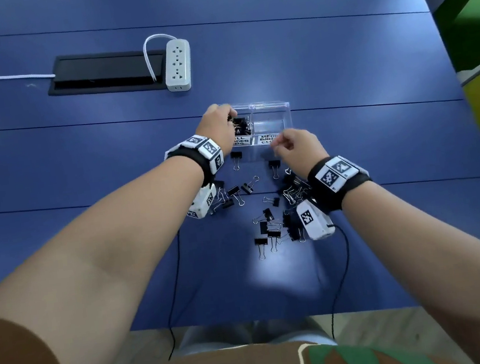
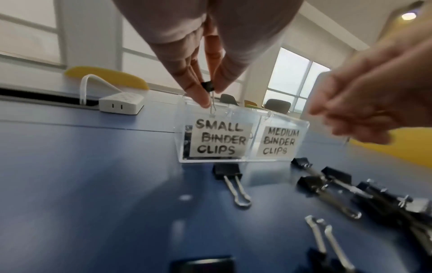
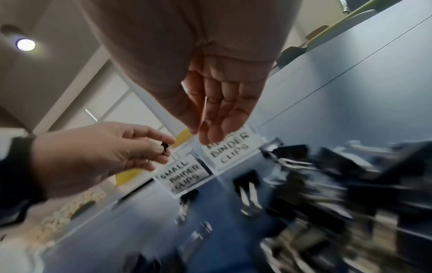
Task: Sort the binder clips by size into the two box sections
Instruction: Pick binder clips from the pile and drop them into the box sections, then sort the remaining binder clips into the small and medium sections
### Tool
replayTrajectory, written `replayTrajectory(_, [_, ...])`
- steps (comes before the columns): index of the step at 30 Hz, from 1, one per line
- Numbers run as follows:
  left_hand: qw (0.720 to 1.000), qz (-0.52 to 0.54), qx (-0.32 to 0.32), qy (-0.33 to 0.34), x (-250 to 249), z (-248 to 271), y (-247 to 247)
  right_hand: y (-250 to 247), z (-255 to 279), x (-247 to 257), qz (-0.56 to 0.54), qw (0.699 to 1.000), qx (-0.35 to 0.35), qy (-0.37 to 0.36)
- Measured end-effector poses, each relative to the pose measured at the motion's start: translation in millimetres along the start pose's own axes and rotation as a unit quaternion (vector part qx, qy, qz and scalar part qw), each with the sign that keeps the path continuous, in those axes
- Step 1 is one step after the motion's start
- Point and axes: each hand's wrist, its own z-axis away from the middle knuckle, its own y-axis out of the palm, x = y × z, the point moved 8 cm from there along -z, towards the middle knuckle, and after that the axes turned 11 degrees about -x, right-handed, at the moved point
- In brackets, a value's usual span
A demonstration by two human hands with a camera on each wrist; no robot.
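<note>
A clear two-section box stands on the blue table, labelled SMALL BINDER CLIPS on the left and MEDIUM BINDER CLIPS on the right. My left hand hovers over the small section and pinches a small black binder clip, whose wire handle hangs down. That section holds several black clips. My right hand is at the front of the medium section, thumb pressed against fingers. A thin wire shows below them in the left wrist view; the clip body is hidden. Loose black clips lie scattered between my wrists.
One clip lies right in front of the small section. A white power strip and a black cable slot sit at the far left. The table's near edge runs close to my body. Thin black cables trail from the wrist cameras.
</note>
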Motion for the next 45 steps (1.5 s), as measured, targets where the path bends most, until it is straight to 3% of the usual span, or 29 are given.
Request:
replayTrajectory(3, [0.997, -0.047, 0.041, 0.049, -5, 2, 9, -1, 34, -25, 0.056, 0.997, 0.062, 0.000])
replayTrajectory(7, [0.988, -0.048, 0.035, 0.140, -27, 37, 18, -2, 65, -54, 0.099, 0.991, 0.090, 0.007])
replayTrajectory(10, [0.975, -0.054, 0.122, 0.180, -36, 87, 47, 7, 75, -66, 0.120, 0.987, 0.109, 0.011])
replayTrajectory(13, [0.963, -0.061, 0.196, 0.175, -32, 121, 74, 8, 71, -63, 0.090, 0.993, 0.076, 0.002])
replayTrajectory(18, [0.966, -0.075, 0.200, 0.148, -26, 130, 91, -4, 66, -60, 0.016, 0.999, 0.011, 0.036])
replayTrajectory(28, [0.968, -0.113, 0.177, 0.137, -15, 116, 86, 30, 113, -61, 0.118, 0.983, 0.138, -0.006])
replayTrajectory(35, [0.979, -0.061, 0.169, 0.094, 4, 117, 69, 14, 97, -62, 0.079, 0.996, 0.048, 0.009])
replayTrajectory(42, [0.985, -0.078, 0.128, 0.086, 8, 115, 63, -30, 87, -103, 0.073, 0.989, -0.069, 0.107])
replayTrajectory(45, [0.982, -0.103, 0.141, 0.072, 7, 116, 72, -31, 89, -117, 0.079, 0.982, -0.061, 0.158])
